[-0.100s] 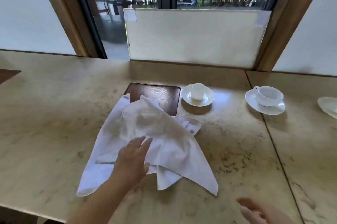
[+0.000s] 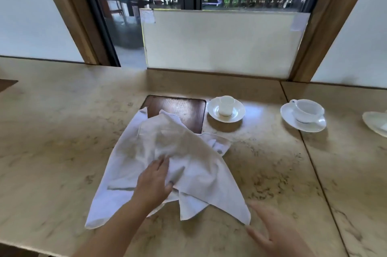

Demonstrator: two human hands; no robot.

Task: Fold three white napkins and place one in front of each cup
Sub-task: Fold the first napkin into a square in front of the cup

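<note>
A loose heap of white napkins [image 2: 173,152] lies rumpled on the marble counter [image 2: 62,141], its far edge overlapping a dark wooden tray [image 2: 182,108]. My left hand [image 2: 154,179] rests on the heap, thumb tucked under a fold of cloth and fingers on top. My right hand [image 2: 272,229], blurred, hovers open just right of the napkins' near right corner, not touching it. A small handleless white cup [image 2: 226,106] stands on a saucer behind the heap. Farther right a wider white cup [image 2: 306,110] sits on its saucer.
Part of another white dish [image 2: 377,123] shows at the right edge. A seam in the counter [image 2: 314,173] runs diagonally right of the napkins. A window with a taped white sheet [image 2: 222,41] backs the counter. The counter's near edge runs along the bottom left.
My right hand has come up and forward toward the napkins' near right corner. My left hand's thumb has slipped under a fold of the cloth.
</note>
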